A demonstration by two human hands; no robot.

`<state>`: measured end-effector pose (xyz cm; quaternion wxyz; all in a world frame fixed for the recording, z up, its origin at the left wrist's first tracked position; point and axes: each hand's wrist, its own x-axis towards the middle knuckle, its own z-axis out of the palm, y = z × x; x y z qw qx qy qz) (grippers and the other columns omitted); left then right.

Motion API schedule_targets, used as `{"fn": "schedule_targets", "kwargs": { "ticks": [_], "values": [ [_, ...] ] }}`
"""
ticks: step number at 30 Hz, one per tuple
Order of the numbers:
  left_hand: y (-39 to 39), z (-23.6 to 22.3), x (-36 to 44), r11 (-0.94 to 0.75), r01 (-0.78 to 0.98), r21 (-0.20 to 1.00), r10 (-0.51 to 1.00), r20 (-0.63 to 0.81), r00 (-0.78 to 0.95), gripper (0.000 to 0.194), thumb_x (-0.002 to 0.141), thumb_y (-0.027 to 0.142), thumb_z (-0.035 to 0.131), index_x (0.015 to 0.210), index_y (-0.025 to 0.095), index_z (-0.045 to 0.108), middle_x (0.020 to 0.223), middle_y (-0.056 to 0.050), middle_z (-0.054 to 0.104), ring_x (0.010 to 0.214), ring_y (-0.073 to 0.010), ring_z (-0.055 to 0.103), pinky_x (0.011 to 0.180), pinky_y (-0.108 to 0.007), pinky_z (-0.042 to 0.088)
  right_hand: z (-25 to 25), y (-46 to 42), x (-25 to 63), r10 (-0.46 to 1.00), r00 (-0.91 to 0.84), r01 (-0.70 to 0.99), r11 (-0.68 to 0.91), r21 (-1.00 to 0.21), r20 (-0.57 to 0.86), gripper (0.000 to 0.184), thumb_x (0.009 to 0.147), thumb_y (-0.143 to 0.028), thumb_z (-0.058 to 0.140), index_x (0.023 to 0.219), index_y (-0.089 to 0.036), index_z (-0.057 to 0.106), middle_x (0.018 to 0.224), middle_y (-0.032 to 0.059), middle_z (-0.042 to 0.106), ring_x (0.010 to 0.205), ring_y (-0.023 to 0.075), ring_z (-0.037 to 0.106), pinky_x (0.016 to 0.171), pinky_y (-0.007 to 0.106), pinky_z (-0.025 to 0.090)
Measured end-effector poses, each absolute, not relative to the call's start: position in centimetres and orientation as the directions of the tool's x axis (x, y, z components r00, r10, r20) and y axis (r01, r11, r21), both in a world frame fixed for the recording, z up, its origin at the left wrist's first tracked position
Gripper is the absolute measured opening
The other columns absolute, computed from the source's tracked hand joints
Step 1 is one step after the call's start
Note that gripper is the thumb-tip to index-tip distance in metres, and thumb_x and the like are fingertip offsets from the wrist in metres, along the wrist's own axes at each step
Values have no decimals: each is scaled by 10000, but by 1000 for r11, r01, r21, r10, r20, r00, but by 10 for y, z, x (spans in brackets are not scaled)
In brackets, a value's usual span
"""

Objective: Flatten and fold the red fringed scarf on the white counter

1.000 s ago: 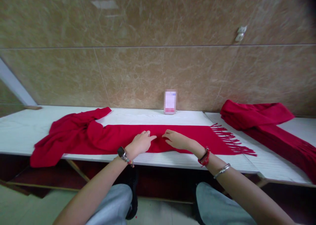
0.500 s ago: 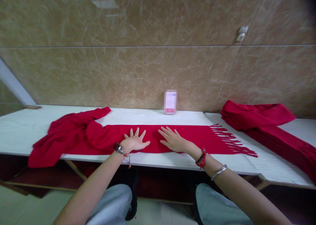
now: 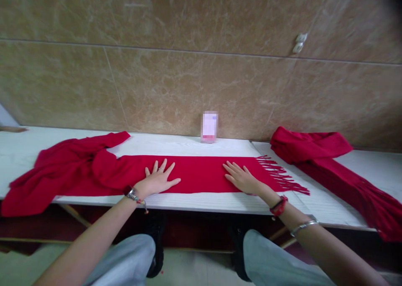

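Observation:
A red scarf [image 3: 201, 175] lies lengthwise along the white bench top [image 3: 188, 202]. Its right part is spread flat and ends in fringe, while its left part is bunched in loose folds that hang over the front edge. My left hand [image 3: 158, 179] rests palm down on the flat cloth just right of the folds, fingers spread. Near the fringed end, my right hand [image 3: 243, 179] also lies flat on the scarf, its fingers stretched out. Bare smooth cloth shows between the two hands.
A second red scarf [image 3: 333, 173], folded over, lies at the right with its fringe at the front edge. A phone-like upright object [image 3: 209, 127], blurred out, leans by the tiled wall [image 3: 188, 89]. Below the top are dark open shelves.
My hands have slid apart along the scarf, the left one leftward and the right one toward the fringe. The cloth between them looks smoother. The camera view has shifted a little.

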<state>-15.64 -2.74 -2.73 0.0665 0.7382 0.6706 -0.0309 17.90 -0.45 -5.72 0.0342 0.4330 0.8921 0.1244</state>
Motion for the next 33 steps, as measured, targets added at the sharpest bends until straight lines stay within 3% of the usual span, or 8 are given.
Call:
{"fn": "schedule_targets", "kwargs": {
  "ticks": [4,7,11,14,20,26,30,33],
  "values": [
    [-27,-17,-155,-83,994,65,969,-227,95,811,740,723,285,1408,300,103,1474,-76,-13,1314,-392,-43,963,-661,67,-59,3,234,886,-464,841,439,318,3,388,912,-181,293,1248,-226,482,1428,140,273,1296,356,226,864,635,356],
    [-23,-6,-152,-64,998,17,955,-288,67,822,729,719,318,1405,291,130,1473,-78,4,1321,-381,-25,968,-659,39,-46,9,233,928,-372,887,355,295,-1,389,911,-189,296,1250,-208,487,1413,145,309,1291,360,237,899,608,349],
    [-8,6,-133,-93,996,-9,961,-264,88,719,803,624,307,1407,258,170,1478,-73,6,1333,-337,-34,1008,-605,48,-22,19,174,940,-324,945,315,88,111,454,916,-305,307,1334,-134,363,1423,180,269,1300,341,227,954,564,322],
    [6,6,-114,-172,985,22,973,-151,173,601,867,496,274,1410,263,165,1482,-39,-8,1343,-298,-24,1025,-574,87,-12,19,111,902,-410,906,420,-55,139,509,915,-391,282,1363,-149,299,1440,153,242,1315,312,201,990,557,270],
    [19,-20,-104,-178,980,84,971,-150,189,528,897,416,175,1407,278,171,1482,-29,57,1346,-293,51,996,-606,144,-29,16,54,853,-519,834,518,-190,48,526,909,-406,259,1366,-148,291,1450,116,228,1323,286,187,1023,552,208],
    [18,-29,-112,-213,973,84,972,-86,220,537,893,435,163,1406,277,176,1483,-15,72,1346,-292,63,1003,-609,114,-44,30,130,917,-396,916,398,-55,49,475,923,-351,225,1359,-180,301,1451,114,231,1320,268,209,997,562,239],
    [20,-29,-111,-215,973,89,970,-94,223,546,889,445,159,1411,282,151,1484,-1,53,1348,-285,52,1006,-606,105,-47,34,206,965,-263,963,262,65,16,413,925,-275,215,1279,-227,421,1446,95,257,1323,266,201,978,583,247],
    [22,-29,-111,-207,975,82,969,-118,216,550,888,456,150,1412,289,135,1485,7,40,1350,-281,32,1011,-597,103,-46,34,241,988,-149,987,145,73,50,413,917,-265,246,1284,-177,414,1412,152,309,1298,280,262,968,575,270]
  ]
}}
